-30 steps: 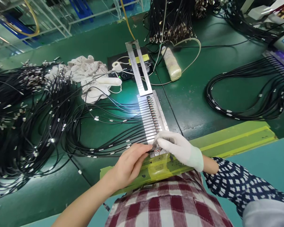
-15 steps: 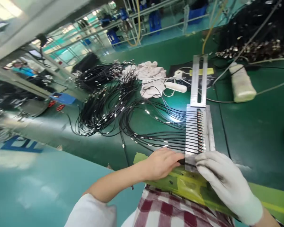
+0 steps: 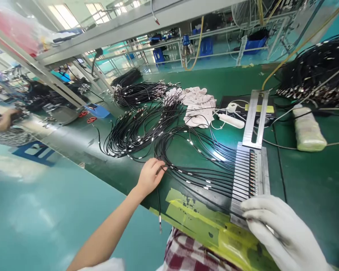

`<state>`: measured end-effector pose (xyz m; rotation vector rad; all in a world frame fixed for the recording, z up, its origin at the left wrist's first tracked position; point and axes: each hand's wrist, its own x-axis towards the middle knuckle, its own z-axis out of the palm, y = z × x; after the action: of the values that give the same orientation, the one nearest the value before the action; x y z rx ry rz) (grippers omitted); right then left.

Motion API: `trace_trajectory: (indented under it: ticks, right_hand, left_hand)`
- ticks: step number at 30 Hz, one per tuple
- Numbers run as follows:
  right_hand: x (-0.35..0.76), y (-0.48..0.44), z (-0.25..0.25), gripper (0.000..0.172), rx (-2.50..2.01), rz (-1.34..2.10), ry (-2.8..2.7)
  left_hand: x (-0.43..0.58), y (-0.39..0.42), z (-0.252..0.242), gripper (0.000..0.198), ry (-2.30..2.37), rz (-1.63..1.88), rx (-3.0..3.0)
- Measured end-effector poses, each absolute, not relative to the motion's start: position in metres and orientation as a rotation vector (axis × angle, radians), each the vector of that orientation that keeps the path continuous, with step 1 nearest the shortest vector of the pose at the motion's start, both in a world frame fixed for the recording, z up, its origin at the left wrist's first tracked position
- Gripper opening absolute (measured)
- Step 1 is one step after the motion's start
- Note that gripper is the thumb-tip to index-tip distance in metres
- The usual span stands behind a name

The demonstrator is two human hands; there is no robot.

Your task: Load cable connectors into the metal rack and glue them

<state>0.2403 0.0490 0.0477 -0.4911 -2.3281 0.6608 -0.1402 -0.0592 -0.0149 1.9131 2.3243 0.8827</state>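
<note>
Black cables (image 3: pixel 197 175) with white tags run side by side into the slots of a metal fixture (image 3: pixel 238 188), their metal ends lined up along its right part. My left hand (image 3: pixel 151 174), bare, is closed round a black cable at the left of the cable loop. Wearing a white glove, my right hand (image 3: pixel 271 222) pinches a black cable end at the fixture's near end. A slotted metal plate (image 3: pixel 246 130) adjoins the fixture's far end.
More cable bundles (image 3: pixel 130 131) lie to the left. Behind are a crumpled cloth (image 3: pixel 199 105), a white power strip (image 3: pixel 231 121) and a wrapped block (image 3: pixel 309 130). Yellow tape (image 3: pixel 186 210) covers the near edge. A co-worker's hand (image 3: pixel 6 119) shows at far left.
My left hand has moved left from the fixture to the cable loop. My right hand stays at the fixture's near end. The view has shifted, bringing a co-worker's hand into sight.
</note>
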Motion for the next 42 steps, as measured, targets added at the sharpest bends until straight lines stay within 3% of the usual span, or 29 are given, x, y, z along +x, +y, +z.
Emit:
trace_trajectory:
  ticks: [8,15,20,24,26,28,30,34,38,42]
  right_hand:
    - [0.208,0.037,0.057,0.012,-0.288,0.638,-2.414]
    - [0.187,0.032,0.041,0.016,-0.237,0.744,-2.458]
    - [0.187,0.032,0.047,0.013,-0.12,0.763,-2.42]
    - [0.181,0.023,0.05,0.014,-0.102,0.766,-2.362]
    - [0.176,0.018,0.046,0.021,-0.119,0.766,-2.411]
    - [0.177,0.023,0.038,0.039,-0.131,0.737,-2.51]
    - [0.188,0.045,0.028,0.05,-0.202,0.655,-2.59]
    - [0.233,0.131,-0.007,0.03,-0.76,0.42,-2.434]
    - [0.268,0.204,-0.052,0.042,-1.197,0.27,-2.206]
    - [0.272,0.215,-0.073,0.04,-1.303,0.311,-2.21]
  left_hand:
    - [-0.172,-0.049,-0.016,0.014,2.217,1.328,1.231]
    - [-0.197,-0.02,0.019,0.02,1.634,1.829,0.77]
    - [-0.228,0.009,0.031,0.006,1.337,1.659,0.253]
    - [-0.242,0.033,0.018,0.023,1.51,1.437,0.2]
    - [-0.248,0.039,0.015,0.034,1.588,1.383,0.203]
    - [-0.257,0.04,0.019,0.035,1.64,1.362,0.23]
    - [-0.269,0.038,0.028,0.026,1.658,1.374,0.271]
    - [-0.286,0.042,0.049,0.005,1.562,1.513,0.408]
    - [-0.271,0.065,0.049,0.018,1.296,1.788,0.592]
    - [-0.254,0.102,0.027,0.03,1.097,2.075,0.53]
